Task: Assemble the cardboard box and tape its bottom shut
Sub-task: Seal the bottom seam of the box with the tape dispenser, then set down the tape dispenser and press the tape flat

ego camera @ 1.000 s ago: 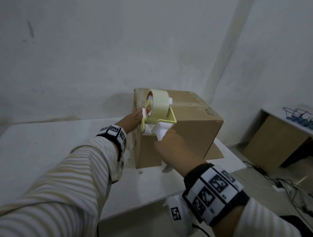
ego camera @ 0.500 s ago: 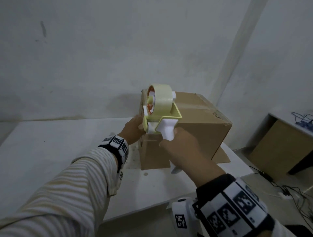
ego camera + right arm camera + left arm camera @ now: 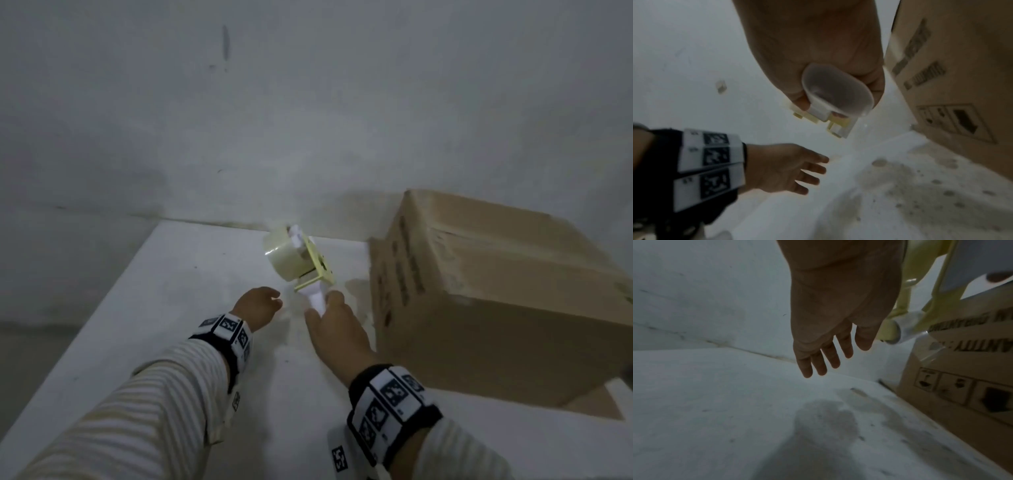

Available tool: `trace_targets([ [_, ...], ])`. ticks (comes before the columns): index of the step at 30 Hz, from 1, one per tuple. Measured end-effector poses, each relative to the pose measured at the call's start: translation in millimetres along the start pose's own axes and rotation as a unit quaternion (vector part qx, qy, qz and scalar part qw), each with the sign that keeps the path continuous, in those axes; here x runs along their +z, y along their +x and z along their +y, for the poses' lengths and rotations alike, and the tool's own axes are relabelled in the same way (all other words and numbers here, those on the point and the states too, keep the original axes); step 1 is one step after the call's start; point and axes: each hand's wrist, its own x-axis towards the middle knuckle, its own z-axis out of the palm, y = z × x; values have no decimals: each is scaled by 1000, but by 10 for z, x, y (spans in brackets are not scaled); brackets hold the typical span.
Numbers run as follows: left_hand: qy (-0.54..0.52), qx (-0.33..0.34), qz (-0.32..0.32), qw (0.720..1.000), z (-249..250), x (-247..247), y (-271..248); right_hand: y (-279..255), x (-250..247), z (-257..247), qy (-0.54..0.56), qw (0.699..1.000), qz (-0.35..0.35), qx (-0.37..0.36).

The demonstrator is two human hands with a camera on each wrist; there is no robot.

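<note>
The right hand (image 3: 337,329) is wrapped around the white handle of the tape dispenser (image 3: 298,262), holding it up over the white table (image 3: 164,308) with the roll of pale tape tipped away toward the wall. From the right wrist view the fingers curl tight round the handle's hollow end, so the grip is firm. The left hand (image 3: 257,306) hangs just beside it, low over the table, holding nothing, fingers straight and slightly spread (the left wrist view shows them clearly, pointing down at the surface). The cardboard box (image 3: 496,298) stands on the table to the right of both hands, closed side up, its printed side facing them, with handling symbols near its lower edge. One loose flap (image 3: 597,404) lies flat on the table at its near right corner. Neither hand touches the box. Both wrists wear black bands with square markers.
</note>
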Motion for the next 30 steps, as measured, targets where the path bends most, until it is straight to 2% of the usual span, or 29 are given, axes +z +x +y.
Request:
trace_targets([
  [6, 116, -69, 22, 991, -740, -241, 557, 834, 739, -57, -98, 995, -38, 2],
  [11, 229, -58, 72, 969, -1047, -265, 835, 1388, 1147, -90, -122, 992, -38, 11],
  [16, 151, -89, 46, 983, -1014, -261, 1062, 1721, 1375, -117, -154, 988, -19, 13],
  [19, 150, -105, 72, 980, -1005, -180, 1122, 1821, 1448, -114, -176, 984, -19, 12],
  [22, 165, -119, 108, 973, -955, -135, 1095, 1867, 1475, -92, -170, 984, -44, 22],
  [27, 162, -105, 71, 979, -999, -234, 1104, 1869, 1383, -27, -121, 985, -115, 36],
  [30, 154, -107, 85, 979, -936, -240, 1007, 1763, 1255, 15, -117, 982, -143, 25],
])
